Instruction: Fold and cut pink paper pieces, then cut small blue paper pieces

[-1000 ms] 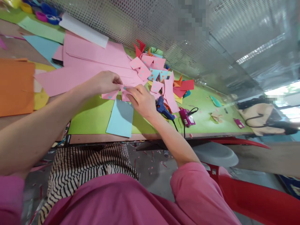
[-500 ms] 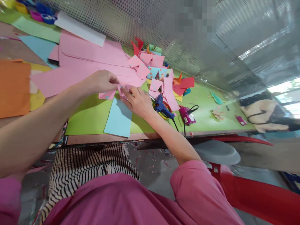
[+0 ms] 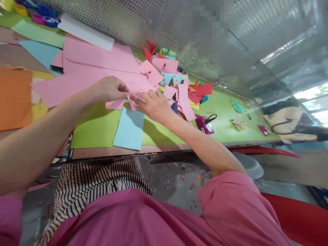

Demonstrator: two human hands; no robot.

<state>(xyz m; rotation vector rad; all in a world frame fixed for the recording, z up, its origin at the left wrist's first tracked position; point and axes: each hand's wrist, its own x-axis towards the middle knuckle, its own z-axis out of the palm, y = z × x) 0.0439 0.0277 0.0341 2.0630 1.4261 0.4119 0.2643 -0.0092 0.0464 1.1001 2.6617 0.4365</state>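
Where the head view is looking down, a green-topped table (image 3: 87, 135) is stretching beneath the grip and far off to its right. Beyond the grip, a perforated metal panel (image 3: 123, 20) is standing along the table's far side. Large pink sheets (image 3: 97, 56) are lying just past the left hand (image 3: 110, 90), and a white sheet (image 3: 85, 32) is resting beyond them. Well to the left of the grip, an orange sheet (image 3: 15, 99) is partly covering a yellow sheet (image 3: 39, 112). Lower than the grip, a gray floor (image 3: 164, 196) is showing scattered scraps, and a red chair (image 3: 299, 212) is standing off to the right.

Between the hands, a folded, spotted pink paper (image 3: 133, 102) is being held just above the table. The left hand is pinching its upper edge, thumb and fingertips pressing together. The right hand (image 3: 155, 106) is touching its right part with the fingertips; whether the thumb is closing on it too, I am unable to tell. On the near side of the grip, a light blue sheet (image 3: 128, 128) is lying close by. To the right and beyond, spotted cutouts (image 3: 154, 78) are sitting in a heap. A blue glue gun (image 3: 174, 108) is peeking out past the right wrist, mostly hidden, and a purple box (image 3: 204, 124) is lying farther right.
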